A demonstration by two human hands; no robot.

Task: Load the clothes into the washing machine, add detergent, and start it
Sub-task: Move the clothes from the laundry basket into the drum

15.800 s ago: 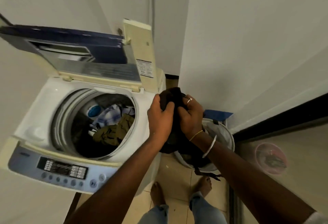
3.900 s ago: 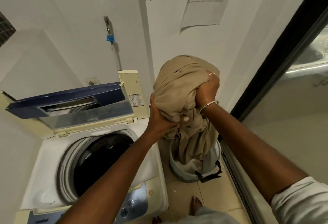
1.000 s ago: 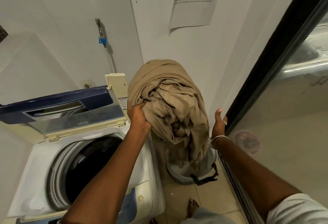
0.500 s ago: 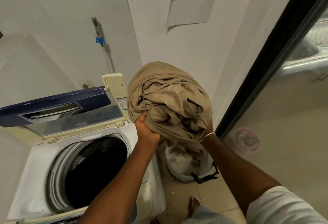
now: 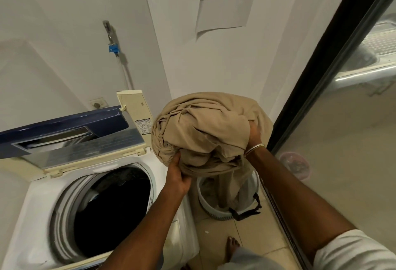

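Above the white mesh laundry basket (image 5: 205, 203), just right of the machine: big crumpled beige cloth bundle (image 5: 210, 132) held up, its tail hanging into the basket. Left hand (image 5: 177, 175) grip clamped on the bundle's underside, right hand (image 5: 254, 134) grip dug into its right side. Step looks like loading it into the white top-load washing machine (image 5: 38, 197), blue lid (image 5: 64, 128) up. Best: lift the tail clear of the basket rim, swing left, drop it centred in the drum, tuck in loose folds. Count: one bundle, one basket, one machine, two hands.
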